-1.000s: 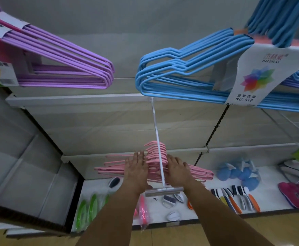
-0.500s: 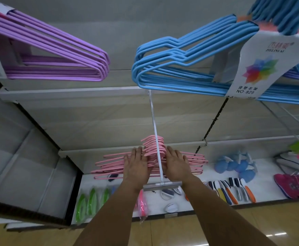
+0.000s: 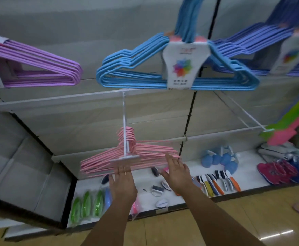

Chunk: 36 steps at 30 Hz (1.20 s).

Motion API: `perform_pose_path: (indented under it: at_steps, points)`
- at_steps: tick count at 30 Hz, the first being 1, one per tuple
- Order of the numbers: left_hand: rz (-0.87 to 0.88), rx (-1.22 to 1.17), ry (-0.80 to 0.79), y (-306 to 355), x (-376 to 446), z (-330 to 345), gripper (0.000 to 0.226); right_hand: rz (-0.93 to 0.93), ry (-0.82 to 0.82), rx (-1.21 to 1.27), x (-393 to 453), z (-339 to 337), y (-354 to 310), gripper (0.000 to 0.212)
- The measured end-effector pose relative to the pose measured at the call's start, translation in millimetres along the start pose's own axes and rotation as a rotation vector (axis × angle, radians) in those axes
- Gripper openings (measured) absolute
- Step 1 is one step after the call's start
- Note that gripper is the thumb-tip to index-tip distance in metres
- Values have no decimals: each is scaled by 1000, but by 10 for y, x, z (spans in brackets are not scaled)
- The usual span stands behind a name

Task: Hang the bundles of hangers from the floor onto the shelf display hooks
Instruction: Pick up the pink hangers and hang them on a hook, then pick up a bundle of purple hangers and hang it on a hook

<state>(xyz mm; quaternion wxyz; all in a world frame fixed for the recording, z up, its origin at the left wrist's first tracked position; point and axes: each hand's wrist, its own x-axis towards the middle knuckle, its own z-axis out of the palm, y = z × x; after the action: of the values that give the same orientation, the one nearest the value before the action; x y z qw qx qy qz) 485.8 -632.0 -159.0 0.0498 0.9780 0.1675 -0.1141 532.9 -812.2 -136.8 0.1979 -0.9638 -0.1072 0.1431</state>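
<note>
1. Two bare hands reach up toward the white display hook [image 3: 124, 128], a long rod that juts out from the shelf wall and ends in a flat price-tag plate; everything below is placed against that hook.
2. Far left of the hook and above it hangs a purple hanger bundle [image 3: 44, 70] with a paper label at its left end.
3. Low and to the left of the hook, green packets [image 3: 86, 204] lie on the bottom shelf [image 3: 248, 180].
4. On the hook itself hangs the pink hanger bundle [image 3: 127, 157], its curled tops threaded over the rod and its shoulders spreading out to both sides under the plate.
5. Just below the hook's plate is the left hand [image 3: 123, 186], fingers straight and close together, its fingertips at the lower bars of the pink bundle; I cannot tell whether they actually touch.
6. Directly above the hook hangs a blue hanger bundle [image 3: 127, 68] with a white card printed with a coloured flower.
7. Right of the hook's plate is the right hand [image 3: 177, 173], fingers spread and relaxed, its fingertips at the right end of the pink bundle, gripping nothing.
8. Further right of the hook and lower, brushes [image 3: 217, 183] with coloured handles lie in a row on the bottom shelf, with blue round items [image 3: 221, 159] behind them.
9. Far right of the hook, up high, hangs a violet-blue hanger bundle [image 3: 255, 41], blurred.
</note>
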Motion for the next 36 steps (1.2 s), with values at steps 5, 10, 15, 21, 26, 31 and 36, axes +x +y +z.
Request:
perform_pose_path:
  at_steps: [5, 10, 15, 21, 26, 31, 36]
  points:
    - [123, -101, -108, 658, -520, 85, 66, 111, 97, 114, -753, -230, 715, 65]
    - [366, -213, -140, 1737, -970, 82, 54, 319, 227, 160, -1544, -579, 1556, 61]
    - [599, -281, -196, 2836, -1392, 135, 57, 502, 353, 220, -2316, -882, 2339, 59]
    - [851, -214, -262, 3956, -1920, 328, 54, 737, 436, 267, -3077, -1071, 3141, 58]
    - [1007, -245, -333, 4759, -2230, 408, 60, 871, 522, 307, -3481, -1267, 3701, 58]
    - [1136, -281, -380, 5600, -2228, 470, 61, 966, 583, 341, -3604, -1586, 4246, 59]
    - [1214, -234, -395, 6402, -2094, 495, 61, 1061, 614, 377, -3533, -1899, 4807, 59]
